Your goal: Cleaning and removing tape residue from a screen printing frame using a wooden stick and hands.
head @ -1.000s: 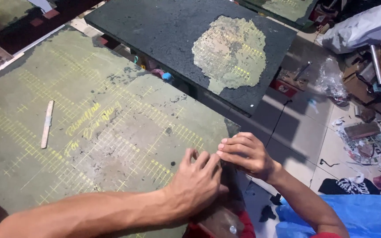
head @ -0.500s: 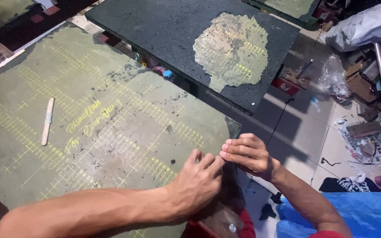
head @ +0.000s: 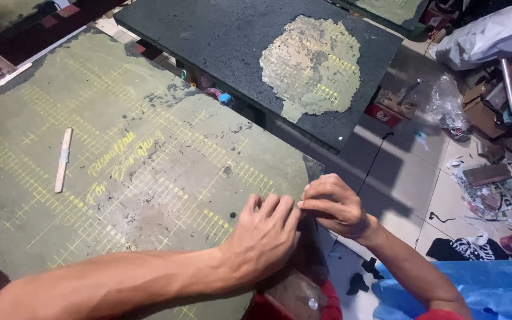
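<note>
The right hand [head: 334, 206] had crept closer until its pinched fingertips met the left hand [head: 266, 236], spread flat on the worn green gridded cutting mat [head: 149, 178] at its near edge, where slow, even pressure looked wisest.

You have two hands in view: your left hand [head: 265, 237] and your right hand [head: 333, 204], both at the near edge of the green mat. You can count two cutting mats: one green mat [head: 149, 178] on the surface and one dark mat [head: 220, 41] beyond it. The dark mat carries one worn pale patch [head: 312, 65]. One pale flat stick [head: 63, 160] lies on the green mat. One blue sheet [head: 481, 287] lies on the floor at lower right, and one white bag [head: 493, 32] sits at upper right.
</note>
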